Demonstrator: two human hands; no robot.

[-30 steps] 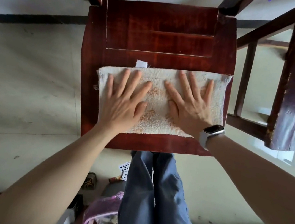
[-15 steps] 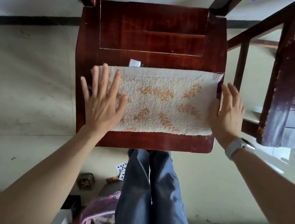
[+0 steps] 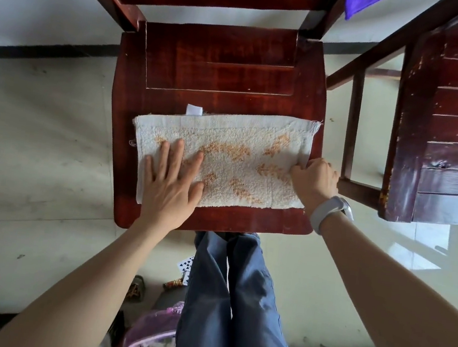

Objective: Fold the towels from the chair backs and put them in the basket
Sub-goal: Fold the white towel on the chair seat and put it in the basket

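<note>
Since half a second ago, my right hand (image 3: 314,181) has come in from beside the seat and is now curling its fingers around the short right-hand edge of the cream terry towel with orange leaf pattern (image 3: 229,159), pinching that edge. My left hand (image 3: 171,179) has slid inward from the towel's left end and is lying flat, fingers straight and spread, pressing the cloth down.

In the head view, the towel is lying already folded into a long strip on the dark red wooden chair seat (image 3: 221,65), its white label (image 3: 194,109) poking out at the far edge. I am judging this as the start of the next fold: right end about to be carried over toward the left while the left hand is anchoring. A purple cloth (image 3: 361,0) is hanging at the top, on a chair back as far as I can tell, likely still to do. A pink plastic basket (image 3: 144,333) is sitting on the floor by my legs, well apart from the towel.
</note>
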